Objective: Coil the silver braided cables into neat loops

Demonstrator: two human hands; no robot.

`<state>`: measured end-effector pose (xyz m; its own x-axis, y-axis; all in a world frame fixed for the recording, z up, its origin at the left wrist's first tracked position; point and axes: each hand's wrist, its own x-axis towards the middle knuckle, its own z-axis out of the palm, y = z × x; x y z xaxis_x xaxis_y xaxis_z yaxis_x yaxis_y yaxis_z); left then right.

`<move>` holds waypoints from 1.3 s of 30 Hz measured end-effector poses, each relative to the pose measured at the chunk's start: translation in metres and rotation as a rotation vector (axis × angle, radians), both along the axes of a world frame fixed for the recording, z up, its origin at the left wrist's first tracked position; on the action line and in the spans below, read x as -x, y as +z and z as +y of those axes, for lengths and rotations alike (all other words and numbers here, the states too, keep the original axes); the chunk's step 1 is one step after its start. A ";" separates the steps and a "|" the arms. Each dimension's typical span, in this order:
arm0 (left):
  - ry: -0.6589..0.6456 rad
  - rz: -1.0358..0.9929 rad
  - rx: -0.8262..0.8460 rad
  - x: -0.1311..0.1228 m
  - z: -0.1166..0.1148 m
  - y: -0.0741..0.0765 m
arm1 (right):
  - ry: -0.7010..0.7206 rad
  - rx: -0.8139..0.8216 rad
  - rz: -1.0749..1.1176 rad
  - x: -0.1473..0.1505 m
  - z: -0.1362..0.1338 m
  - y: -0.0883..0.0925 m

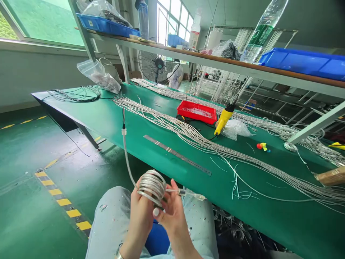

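A coil of white cable is wound around the fingers of my left hand, low in the head view above my lap. My right hand is closed on the coil from the right and pinches the cable's free end, which sticks out to the right. From the coil a single strand runs up to the green table, with a small white connector on it near the table edge.
On the table lie long bundles of white cables, a steel ruler, a red tray, a yellow-handled tool, plastic bags and black wire. A shelf above holds blue bins and bottles. A fan stands behind.
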<state>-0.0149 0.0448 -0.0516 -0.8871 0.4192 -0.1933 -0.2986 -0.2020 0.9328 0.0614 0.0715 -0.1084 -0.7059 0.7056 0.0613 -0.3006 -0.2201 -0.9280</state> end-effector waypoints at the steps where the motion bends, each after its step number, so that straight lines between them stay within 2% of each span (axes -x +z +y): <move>1: -0.012 -0.011 -0.019 -0.006 0.004 -0.002 | -0.017 0.003 0.037 0.003 0.009 0.011; 4: -0.071 0.000 -0.036 -0.015 0.015 -0.012 | -0.090 -0.078 -0.016 0.009 0.034 0.042; 7: -0.147 0.047 0.016 -0.007 0.022 -0.016 | -0.144 -0.394 -0.213 0.012 0.059 0.054; 10: -0.242 0.159 0.091 0.017 0.028 -0.009 | -0.093 -0.681 -0.270 0.021 0.088 0.054; 14: -0.334 0.392 0.143 0.048 0.043 0.007 | -0.066 -0.833 -0.245 0.038 0.122 0.054; 16: -0.332 0.547 0.191 0.058 0.052 0.008 | -0.081 -0.914 -0.262 0.044 0.132 0.050; 19: -0.363 0.816 0.325 0.071 0.062 0.003 | -0.121 -1.014 -0.315 0.049 0.141 0.039; 24: -0.506 1.109 0.547 0.085 0.074 -0.009 | -0.167 -1.089 -0.398 0.050 0.147 0.022; 29: -0.504 1.197 0.668 0.087 0.084 -0.020 | -0.225 -1.070 -0.387 0.054 0.147 0.020; 33: -0.486 1.254 0.682 0.084 0.090 -0.023 | -0.243 -1.065 -0.394 0.053 0.149 0.015; 39: -0.469 1.302 0.618 0.080 0.095 -0.017 | -0.285 -1.083 -0.419 0.051 0.152 0.011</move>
